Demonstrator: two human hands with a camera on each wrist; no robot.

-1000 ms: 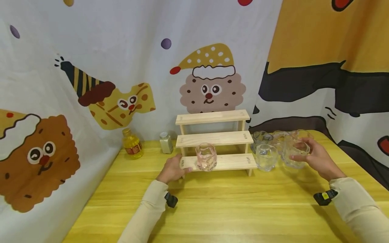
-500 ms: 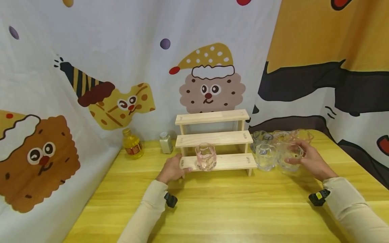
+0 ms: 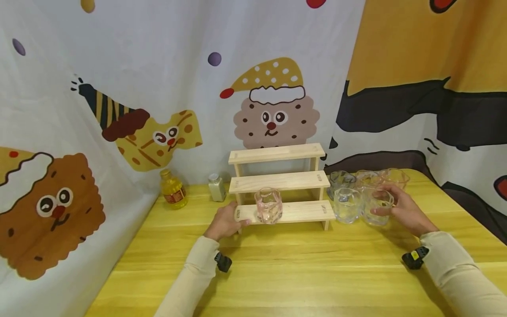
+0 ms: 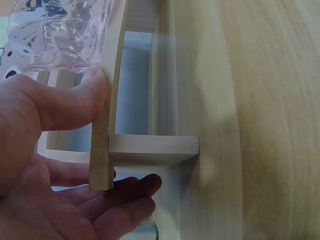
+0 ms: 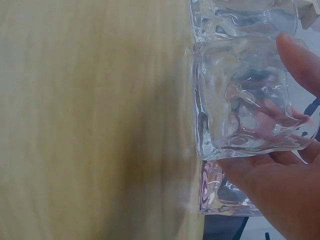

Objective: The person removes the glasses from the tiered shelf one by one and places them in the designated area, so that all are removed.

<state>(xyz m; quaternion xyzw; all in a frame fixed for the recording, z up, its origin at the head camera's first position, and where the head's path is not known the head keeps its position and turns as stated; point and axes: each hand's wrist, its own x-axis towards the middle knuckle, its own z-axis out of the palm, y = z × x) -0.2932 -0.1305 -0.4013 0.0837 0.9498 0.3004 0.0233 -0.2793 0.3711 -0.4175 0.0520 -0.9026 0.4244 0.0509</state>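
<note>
At the left end of a three-step wooden display rack (image 3: 295, 212), my left hand (image 3: 224, 220) grips the lowest board. In the left wrist view its thumb (image 4: 75, 102) lies on the board's upper side and the other fingers reach around the end. A pink glass (image 3: 269, 206) stands on that lowest step, close to the thumb. My right hand (image 3: 408, 210) holds a clear glass (image 5: 245, 95) on the tabletop, thumb on one side and fingers on the other. Right beside it stands a second clear glass (image 3: 347, 205).
Behind the two clear glasses stand a grey glass (image 3: 341, 179), another glass (image 3: 367, 178) and a pinkish glass (image 3: 397, 177). Left of the rack are a small white-capped jar (image 3: 216, 188) and a yellow oil bottle (image 3: 173, 190). A printed curtain (image 3: 190, 26) hangs behind the table (image 3: 277, 277).
My right hand has moved left with the clear glass, bringing it down beside the other clear glass. The left hand stays on the rack.
</note>
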